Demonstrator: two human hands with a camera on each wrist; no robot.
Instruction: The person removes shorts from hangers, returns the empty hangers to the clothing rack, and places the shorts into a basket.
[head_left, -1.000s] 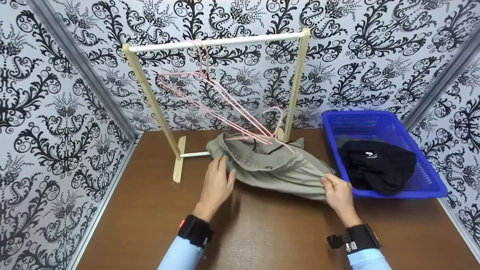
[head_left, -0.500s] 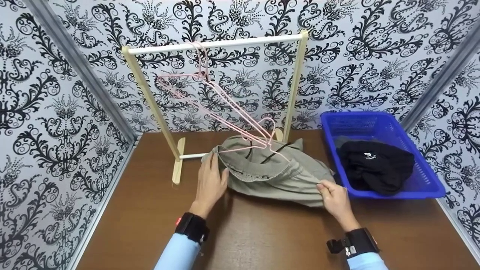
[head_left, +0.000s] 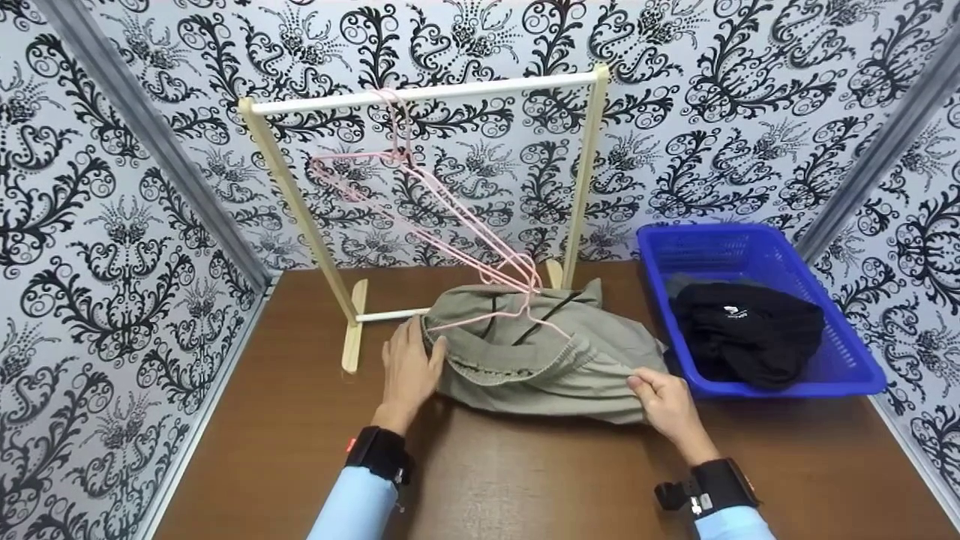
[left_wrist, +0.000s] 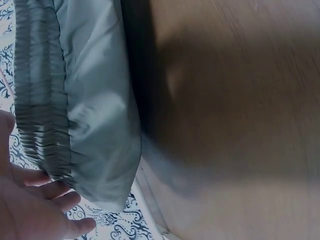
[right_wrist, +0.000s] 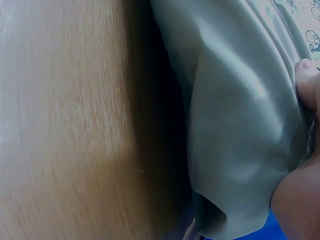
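Olive-grey elastic-waisted shorts (head_left: 607, 390) are spread under the rack, their waist opening toward me. A pink hanger (head_left: 480, 319) lies in that opening, its hook pointing up and its arms reaching both sides of the waistband. My left hand (head_left: 409, 371) rests against the left end of the waistband, fingers fairly straight; in the left wrist view its fingertips (left_wrist: 55, 190) touch the gathered elastic (left_wrist: 40, 100). With thumb and fingers my right hand (head_left: 667, 405) pinches the cloth at the right side, the thumb (right_wrist: 307, 82) on top in the right wrist view. Its other fingers are mostly hidden.
A wooden rack with a white rail (head_left: 487, 90) stands behind the shorts, and pink hangers (head_left: 450, 199) hang from it, low over the garment. At the right, a blue basket (head_left: 862, 367) holds a black garment (head_left: 750, 330). Brown tabletop (head_left: 510, 480) lies in front.
The hanger and the waistband have come down and toward me, the hook dropping lower beneath the hanging hangers. Both hands have shifted slightly left and down, the right one still pinching the shorts.
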